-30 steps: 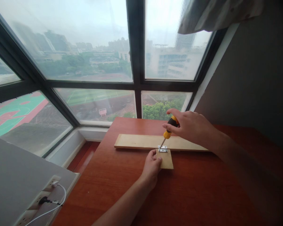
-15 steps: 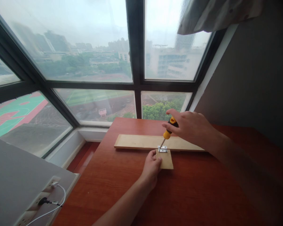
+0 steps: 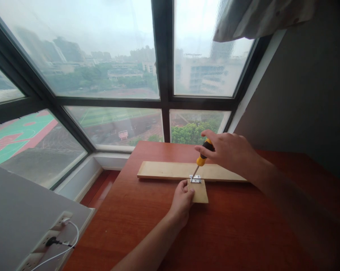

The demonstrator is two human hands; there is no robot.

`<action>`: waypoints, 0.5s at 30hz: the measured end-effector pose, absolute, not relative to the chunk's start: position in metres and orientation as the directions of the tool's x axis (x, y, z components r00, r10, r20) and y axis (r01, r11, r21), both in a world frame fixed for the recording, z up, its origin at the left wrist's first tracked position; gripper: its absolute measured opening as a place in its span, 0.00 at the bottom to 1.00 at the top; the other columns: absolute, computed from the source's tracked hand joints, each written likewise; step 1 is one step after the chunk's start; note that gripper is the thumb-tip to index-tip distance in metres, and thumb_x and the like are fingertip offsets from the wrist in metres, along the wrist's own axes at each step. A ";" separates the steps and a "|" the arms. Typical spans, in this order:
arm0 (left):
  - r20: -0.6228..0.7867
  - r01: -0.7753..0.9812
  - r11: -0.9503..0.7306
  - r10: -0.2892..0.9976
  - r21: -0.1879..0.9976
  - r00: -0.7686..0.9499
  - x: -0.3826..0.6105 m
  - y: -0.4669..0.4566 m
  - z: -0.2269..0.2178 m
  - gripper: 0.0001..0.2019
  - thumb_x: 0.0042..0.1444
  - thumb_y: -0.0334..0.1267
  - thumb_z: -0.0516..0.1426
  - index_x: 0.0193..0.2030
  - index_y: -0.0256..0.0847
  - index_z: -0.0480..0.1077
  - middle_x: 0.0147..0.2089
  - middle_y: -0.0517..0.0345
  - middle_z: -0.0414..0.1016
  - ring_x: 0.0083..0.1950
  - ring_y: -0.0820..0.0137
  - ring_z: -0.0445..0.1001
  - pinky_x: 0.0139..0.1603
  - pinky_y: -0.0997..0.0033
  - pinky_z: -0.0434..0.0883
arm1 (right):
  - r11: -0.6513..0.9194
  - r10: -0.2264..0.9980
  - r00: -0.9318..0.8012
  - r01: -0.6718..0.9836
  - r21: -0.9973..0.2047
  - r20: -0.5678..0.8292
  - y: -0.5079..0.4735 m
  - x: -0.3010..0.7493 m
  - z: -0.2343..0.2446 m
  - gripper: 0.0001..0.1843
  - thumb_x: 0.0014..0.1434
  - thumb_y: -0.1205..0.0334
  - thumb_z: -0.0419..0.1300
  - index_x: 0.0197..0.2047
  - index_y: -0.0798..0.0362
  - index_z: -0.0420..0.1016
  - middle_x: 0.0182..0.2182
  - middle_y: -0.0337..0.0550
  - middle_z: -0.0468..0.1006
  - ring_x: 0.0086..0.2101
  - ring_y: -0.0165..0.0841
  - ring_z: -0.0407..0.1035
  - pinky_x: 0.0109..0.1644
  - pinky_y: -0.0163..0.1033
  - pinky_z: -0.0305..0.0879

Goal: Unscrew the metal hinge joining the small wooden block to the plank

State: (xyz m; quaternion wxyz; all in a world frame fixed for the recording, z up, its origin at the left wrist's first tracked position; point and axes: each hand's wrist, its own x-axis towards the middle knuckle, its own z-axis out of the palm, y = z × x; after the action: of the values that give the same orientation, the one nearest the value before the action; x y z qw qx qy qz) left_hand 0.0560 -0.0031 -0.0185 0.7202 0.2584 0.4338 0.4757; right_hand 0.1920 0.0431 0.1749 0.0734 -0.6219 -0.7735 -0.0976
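My right hand (image 3: 229, 148) grips a yellow and black screwdriver (image 3: 200, 161) by its handle, the shaft slanting down to the left. Its tip meets the left part of a small silver hinge (image 3: 195, 179). That hinge spans the edge between a long pale wooden board (image 3: 167, 170) and a small wooden piece (image 3: 198, 194). My left hand (image 3: 183, 199) holds the small piece at its left edge, thumb on top and fingers partly hidden beneath. Whether a screw sits under the tip is too small to tell.
The boards rest on a reddish-brown table (image 3: 136, 222). Behind it stand large windows with dark frames (image 3: 164, 103). At lower left, a wall ledge carries sockets with plugs (image 3: 52, 241) and a white cable (image 3: 77, 235). A curtain (image 3: 260, 19) hangs at upper right.
The screwdriver's handle has turned a little in my right hand, whose fingers have shifted slightly. My left hand, the hinge and both wooden pieces stay in place.
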 end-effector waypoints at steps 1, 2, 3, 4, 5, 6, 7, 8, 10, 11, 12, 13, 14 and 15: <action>-0.379 -0.461 0.414 0.910 0.785 0.171 0.056 -0.003 -0.019 0.21 0.45 0.32 0.61 0.48 0.37 0.64 0.37 0.51 0.78 0.34 0.68 0.76 0.35 0.72 0.69 | 0.210 0.948 -0.218 0.976 0.059 0.234 0.043 0.192 0.175 0.26 0.62 0.40 0.48 0.54 0.48 0.69 0.34 0.47 0.81 0.32 0.43 0.74 0.30 0.40 0.58; -0.380 -0.461 0.414 0.909 0.785 0.171 0.056 -0.003 -0.019 0.21 0.45 0.32 0.61 0.48 0.37 0.65 0.37 0.51 0.78 0.34 0.68 0.76 0.35 0.72 0.69 | 0.225 0.945 -0.228 0.973 0.042 0.233 0.044 0.193 0.175 0.25 0.61 0.42 0.50 0.54 0.47 0.69 0.35 0.46 0.81 0.33 0.43 0.74 0.30 0.40 0.58; -0.381 -0.461 0.415 0.909 0.784 0.170 0.056 -0.003 -0.019 0.21 0.45 0.33 0.61 0.48 0.37 0.65 0.37 0.51 0.78 0.34 0.67 0.76 0.35 0.72 0.69 | 0.249 0.942 -0.245 0.968 0.010 0.231 0.044 0.194 0.175 0.23 0.60 0.45 0.52 0.54 0.47 0.69 0.37 0.45 0.81 0.34 0.42 0.74 0.31 0.40 0.58; -0.383 -0.461 0.416 0.908 0.784 0.169 0.056 -0.003 -0.020 0.21 0.45 0.33 0.61 0.48 0.37 0.65 0.37 0.51 0.78 0.34 0.67 0.76 0.34 0.72 0.69 | 0.281 0.937 -0.267 0.959 -0.030 0.226 0.044 0.195 0.175 0.23 0.59 0.48 0.54 0.55 0.47 0.68 0.39 0.44 0.81 0.35 0.41 0.74 0.31 0.39 0.59; -0.385 -0.461 0.418 0.907 0.783 0.168 0.056 -0.003 -0.020 0.21 0.45 0.33 0.61 0.47 0.37 0.65 0.36 0.51 0.78 0.34 0.67 0.76 0.34 0.72 0.69 | 0.315 0.931 -0.293 0.946 -0.073 0.218 0.043 0.196 0.175 0.24 0.58 0.51 0.55 0.56 0.47 0.67 0.40 0.44 0.81 0.35 0.40 0.74 0.32 0.39 0.60; -0.386 -0.463 0.418 0.907 0.782 0.168 0.056 -0.003 -0.021 0.21 0.45 0.33 0.62 0.47 0.37 0.65 0.37 0.51 0.78 0.34 0.67 0.76 0.34 0.72 0.69 | 0.346 0.925 -0.319 0.931 -0.112 0.208 0.043 0.198 0.176 0.25 0.56 0.54 0.56 0.58 0.47 0.66 0.40 0.43 0.80 0.35 0.39 0.74 0.33 0.38 0.60; -0.386 -0.464 0.419 0.907 0.780 0.169 0.056 -0.003 -0.022 0.21 0.45 0.33 0.62 0.48 0.37 0.65 0.37 0.51 0.78 0.34 0.67 0.76 0.34 0.72 0.69 | 0.369 0.920 -0.339 0.919 -0.141 0.198 0.042 0.198 0.176 0.26 0.56 0.56 0.56 0.59 0.48 0.65 0.41 0.43 0.80 0.35 0.37 0.73 0.33 0.38 0.61; -0.386 -0.466 0.419 0.907 0.779 0.170 0.056 -0.002 -0.022 0.21 0.45 0.33 0.62 0.48 0.37 0.65 0.37 0.50 0.78 0.35 0.67 0.76 0.34 0.72 0.69 | 0.382 0.916 -0.351 0.911 -0.154 0.195 0.042 0.199 0.176 0.27 0.55 0.57 0.56 0.59 0.48 0.65 0.41 0.43 0.80 0.35 0.37 0.73 0.33 0.38 0.61; -0.385 -0.469 0.419 0.907 0.778 0.172 0.056 -0.002 -0.023 0.22 0.44 0.33 0.62 0.48 0.37 0.65 0.38 0.50 0.78 0.35 0.67 0.76 0.35 0.71 0.69 | 0.367 0.919 -0.337 0.921 -0.131 0.205 0.041 0.198 0.175 0.28 0.57 0.54 0.55 0.61 0.48 0.64 0.42 0.43 0.80 0.36 0.38 0.74 0.33 0.38 0.61; -0.384 -0.472 0.419 0.907 0.776 0.173 0.056 -0.002 -0.023 0.22 0.44 0.34 0.62 0.48 0.37 0.65 0.38 0.50 0.78 0.34 0.67 0.76 0.35 0.71 0.70 | 0.341 0.925 -0.314 0.935 -0.099 0.216 0.041 0.197 0.175 0.28 0.58 0.50 0.55 0.61 0.48 0.63 0.42 0.44 0.80 0.37 0.40 0.74 0.32 0.39 0.61; -0.385 -0.474 0.419 0.907 0.774 0.173 0.056 -0.002 -0.023 0.22 0.44 0.34 0.63 0.47 0.37 0.66 0.37 0.50 0.78 0.34 0.67 0.76 0.35 0.71 0.70 | 0.307 0.931 -0.286 0.950 -0.063 0.228 0.042 0.196 0.174 0.29 0.59 0.47 0.54 0.61 0.47 0.63 0.42 0.45 0.80 0.37 0.42 0.74 0.32 0.40 0.60; -0.385 -0.475 0.420 0.906 0.773 0.174 0.056 -0.002 -0.023 0.22 0.44 0.34 0.63 0.47 0.37 0.66 0.37 0.50 0.78 0.34 0.67 0.76 0.35 0.71 0.70 | 0.271 0.937 -0.257 0.962 -0.026 0.237 0.042 0.195 0.174 0.30 0.59 0.43 0.53 0.61 0.48 0.64 0.41 0.46 0.80 0.36 0.43 0.74 0.31 0.40 0.60; -0.385 -0.475 0.420 0.906 0.773 0.175 0.055 -0.002 -0.023 0.22 0.44 0.34 0.63 0.47 0.37 0.66 0.37 0.50 0.78 0.34 0.67 0.76 0.35 0.71 0.70 | 0.237 0.942 -0.232 0.971 0.009 0.243 0.042 0.194 0.173 0.30 0.60 0.41 0.52 0.60 0.48 0.64 0.40 0.47 0.81 0.35 0.44 0.74 0.31 0.41 0.60; -0.384 -0.475 0.420 0.906 0.774 0.175 0.055 -0.002 -0.023 0.22 0.43 0.34 0.63 0.47 0.37 0.66 0.37 0.50 0.78 0.33 0.67 0.76 0.35 0.71 0.70 | 0.212 0.946 -0.214 0.977 0.038 0.245 0.043 0.193 0.173 0.30 0.60 0.40 0.51 0.59 0.48 0.65 0.38 0.47 0.81 0.34 0.44 0.74 0.31 0.41 0.60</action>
State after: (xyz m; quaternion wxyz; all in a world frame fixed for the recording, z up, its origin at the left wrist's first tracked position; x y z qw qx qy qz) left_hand 0.0553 -0.0016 -0.0231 0.7243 0.2507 0.4303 0.4767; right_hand 0.1933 0.0428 0.1733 0.0842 -0.6211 -0.7738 -0.0919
